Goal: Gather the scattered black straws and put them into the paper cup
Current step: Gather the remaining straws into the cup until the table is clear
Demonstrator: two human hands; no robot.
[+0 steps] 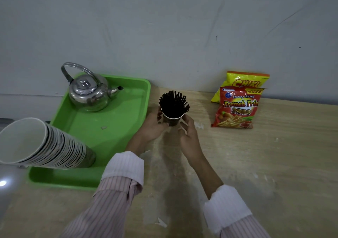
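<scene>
While the left hand [152,126] curls round the paper cup [172,121] near the tabletop's [256,164] back edge, black straws [173,104] fan out of it, and the right hand [187,134] clasps its other side. It is probably light, thin-walled and top-heavy, so grip it low and gently.

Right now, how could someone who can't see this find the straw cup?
Look at the wooden table, just right of the green tray. Between that tray and the snack bags, the left hand and right hand hold one small paper cup. Unlike the stack of empty cups on the tray, it stands alone, bristling with black straws.
</scene>
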